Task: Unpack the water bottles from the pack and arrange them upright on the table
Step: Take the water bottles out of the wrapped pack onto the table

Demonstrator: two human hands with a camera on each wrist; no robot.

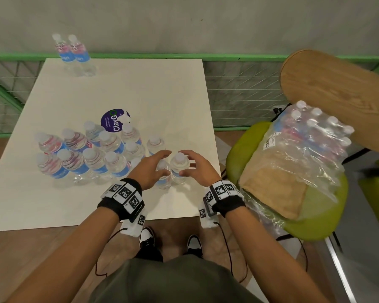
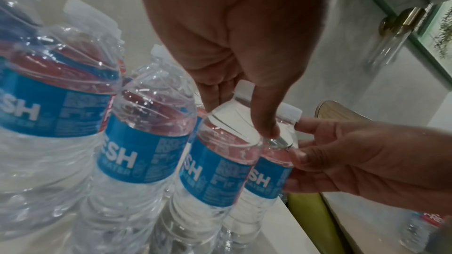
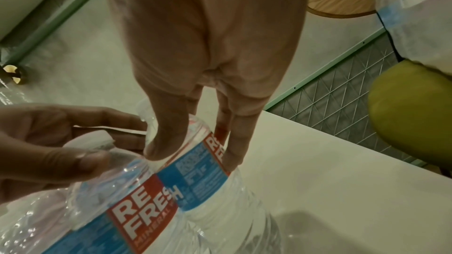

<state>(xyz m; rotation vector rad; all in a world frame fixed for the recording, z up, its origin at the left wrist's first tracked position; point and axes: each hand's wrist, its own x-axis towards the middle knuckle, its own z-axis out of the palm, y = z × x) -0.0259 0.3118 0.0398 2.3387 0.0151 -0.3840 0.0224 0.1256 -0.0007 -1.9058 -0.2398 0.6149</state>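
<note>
Two clear water bottles with blue labels stand upright side by side near the front right of the white table [image 1: 140, 84]. My left hand [image 1: 165, 162] holds the left bottle [image 1: 164, 180] at its neck, thumb on its shoulder [image 2: 266, 132]. My right hand [image 1: 185, 164] holds the right bottle [image 1: 177, 173], with thumb and a finger on either side of its label [image 3: 195, 181]. Several more bottles [image 1: 92, 154] stand grouped to the left. The torn plastic pack [image 1: 304, 149], with several bottles still inside, lies on a green chair [image 1: 245, 147] at the right.
Two bottles [image 1: 74, 53] stand at the table's far left corner. A purple round sticker [image 1: 112, 121] lies behind the group. A wooden chair back [image 1: 337, 95] rises behind the pack. A green mesh railing [image 1: 228, 56] runs along the far edge.
</note>
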